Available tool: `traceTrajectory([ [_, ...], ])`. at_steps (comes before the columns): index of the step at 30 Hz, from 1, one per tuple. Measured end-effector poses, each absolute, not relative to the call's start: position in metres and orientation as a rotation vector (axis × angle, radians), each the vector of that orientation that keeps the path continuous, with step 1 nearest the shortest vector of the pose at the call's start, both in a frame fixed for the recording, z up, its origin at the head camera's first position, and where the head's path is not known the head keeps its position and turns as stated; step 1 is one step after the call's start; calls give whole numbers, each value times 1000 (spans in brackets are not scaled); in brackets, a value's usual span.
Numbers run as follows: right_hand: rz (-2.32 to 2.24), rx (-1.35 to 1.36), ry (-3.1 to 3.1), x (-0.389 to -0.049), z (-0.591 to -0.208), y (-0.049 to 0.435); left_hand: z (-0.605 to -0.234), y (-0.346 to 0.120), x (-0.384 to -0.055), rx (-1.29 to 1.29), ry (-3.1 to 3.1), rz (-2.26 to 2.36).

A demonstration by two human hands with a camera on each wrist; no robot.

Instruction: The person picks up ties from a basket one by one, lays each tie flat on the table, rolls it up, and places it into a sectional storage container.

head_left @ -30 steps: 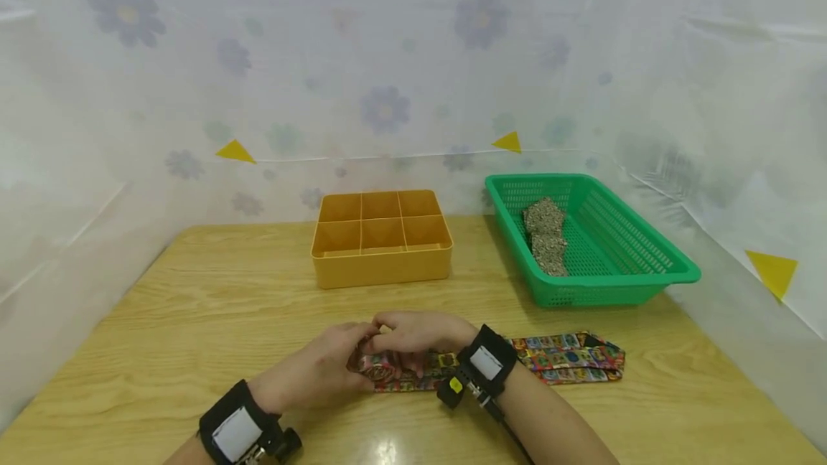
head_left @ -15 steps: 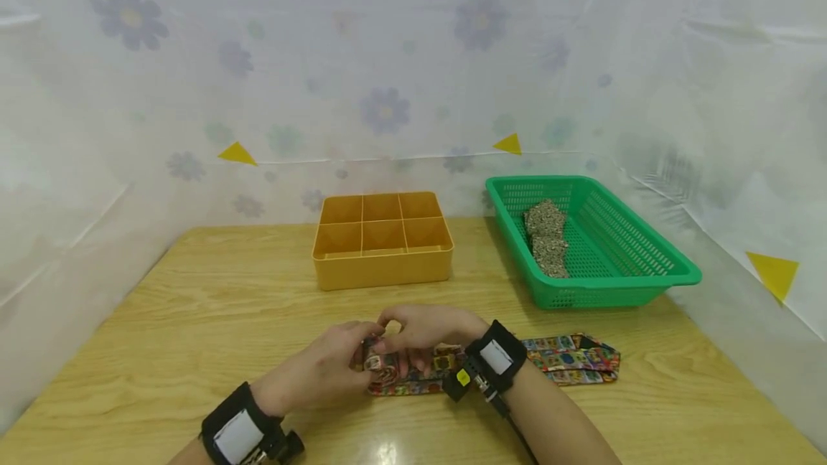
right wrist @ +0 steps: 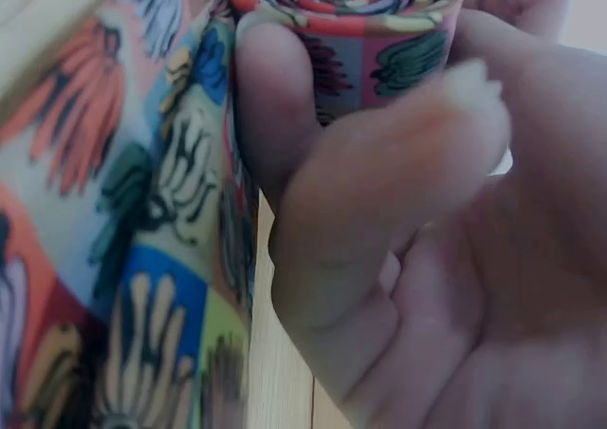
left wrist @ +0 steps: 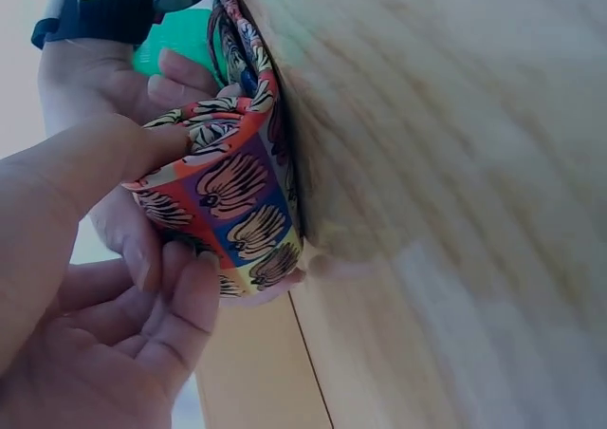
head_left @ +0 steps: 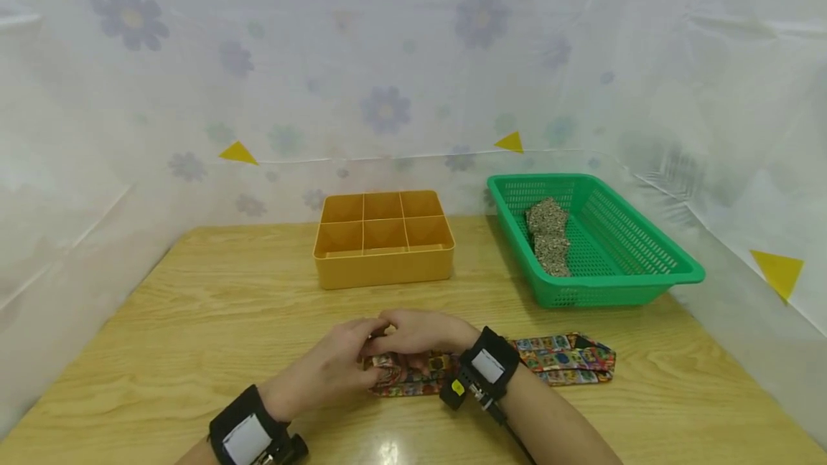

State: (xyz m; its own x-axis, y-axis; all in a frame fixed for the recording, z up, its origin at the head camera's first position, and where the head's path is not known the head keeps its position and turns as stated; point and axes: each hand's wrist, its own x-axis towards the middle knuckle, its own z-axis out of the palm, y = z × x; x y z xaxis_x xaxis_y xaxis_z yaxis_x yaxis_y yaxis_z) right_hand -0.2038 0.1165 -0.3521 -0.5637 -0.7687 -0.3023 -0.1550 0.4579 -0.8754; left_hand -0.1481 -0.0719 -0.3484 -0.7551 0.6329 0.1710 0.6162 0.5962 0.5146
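A multicoloured patterned necktie (head_left: 563, 360) lies folded along the table, its near end wound into a roll (left wrist: 242, 196). My left hand (head_left: 332, 364) grips the roll from the left; in the left wrist view its thumb presses into the roll's open end and the fingers curl beneath. My right hand (head_left: 423, 332) holds the roll from the far right side, its fingertips against the outer layer in the right wrist view. Part of the roll is hidden behind both hands, and the right wrist covers the middle of the tie.
A yellow-orange box (head_left: 384, 271) with several compartments stands behind the hands. At the back right is a green perforated basket (head_left: 620, 282) with brown speckled bundles (head_left: 549, 239) inside. White flowered sheeting (head_left: 388, 56) encloses the wooden table (head_left: 194, 307).
The necktie's right end has drawn slightly left toward the hands. My right hand moved a little right, then back left, while the left hand stayed on the roll.
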Motion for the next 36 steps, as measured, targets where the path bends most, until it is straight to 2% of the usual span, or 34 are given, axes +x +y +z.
traceTrajectory([
  [8,-1084,-666,2075,-203,-354,122,-353,-73,-149,965,2706,884],
  [19,-1099,-639,2067,-205,-358,125,-362,-75,-147,1069,2744,802],
  [36,-904,-800,2142,-211,-340,130,-352,-79,-151,1036,2635,897],
])
